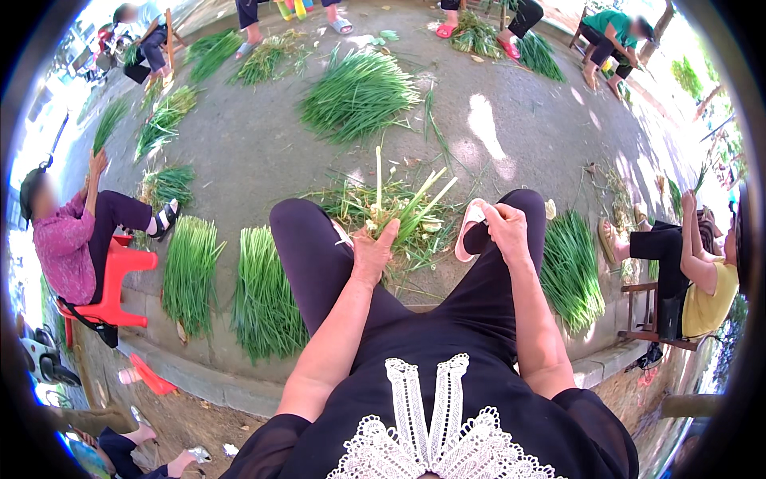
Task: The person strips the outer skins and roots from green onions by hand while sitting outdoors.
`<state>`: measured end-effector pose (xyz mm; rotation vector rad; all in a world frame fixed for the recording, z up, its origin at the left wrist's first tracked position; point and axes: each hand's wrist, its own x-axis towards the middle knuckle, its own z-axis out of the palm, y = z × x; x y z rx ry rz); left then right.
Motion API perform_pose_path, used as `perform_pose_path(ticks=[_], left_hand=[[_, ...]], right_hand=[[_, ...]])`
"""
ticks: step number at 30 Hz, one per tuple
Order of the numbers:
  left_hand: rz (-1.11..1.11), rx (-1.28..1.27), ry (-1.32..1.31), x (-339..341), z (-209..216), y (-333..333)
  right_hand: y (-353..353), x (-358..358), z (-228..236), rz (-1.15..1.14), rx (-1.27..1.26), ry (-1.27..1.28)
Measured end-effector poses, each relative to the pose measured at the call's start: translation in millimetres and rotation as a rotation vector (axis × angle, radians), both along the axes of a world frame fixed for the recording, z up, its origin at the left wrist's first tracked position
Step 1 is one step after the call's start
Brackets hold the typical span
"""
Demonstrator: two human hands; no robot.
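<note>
Between my knees, my left hand (373, 254) is closed around a few chive stalks (416, 214), their pale ends fanning upward and to the right. Below them on the ground lies a loose litter of trimmed, yellowed leaves (343, 198). My right hand (507, 230) is raised over my right knee, apart from the stalks. Its fingers are pinched together, and whatever they hold, if anything, is too small to see. Sorted chives lie in neat bundles beside me: one bundle (190, 273) and another bundle (265, 291) at left, a third bundle (571, 271) at right.
A large chive heap (359, 94) lies ahead on the concrete. Other people sit around with their own heaps: one on a red plastic stool (120, 275) at left, one on a wooden chair (642, 315) at right, several farther off. A low kerb (191, 382) runs behind me.
</note>
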<state>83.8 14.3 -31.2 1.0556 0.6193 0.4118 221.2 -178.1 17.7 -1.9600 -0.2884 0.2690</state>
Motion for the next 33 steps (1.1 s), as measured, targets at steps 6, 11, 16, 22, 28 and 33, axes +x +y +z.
perform_pose_path(ticks=[6, 11, 16, 22, 28, 33], left_hand=[[-0.018, 0.052, 0.06, -2, 9, -2], [-0.072, 0.13, 0.076, -2, -2, 1], [-0.127, 0.223, 0.061, -1, -2, -1], [-0.177, 0.276, 0.014, -2, -6, 0], [-0.175, 0.254, -0.022, -1, -6, -1], [-0.18, 0.279, -0.001, -2, -4, -1]], right_hand=[[4, 0, -22, 0.067, -0.058, -0.117], [27, -4, 12, 0.113, 0.188, 0.16], [36, -2, 21, 0.02, 0.508, 0.509], [36, 2, 11, 0.08, 0.477, 0.495], [37, 0, 5, 0.144, 0.44, 0.336], [36, 1, 6, 0.181, 0.422, 0.308]])
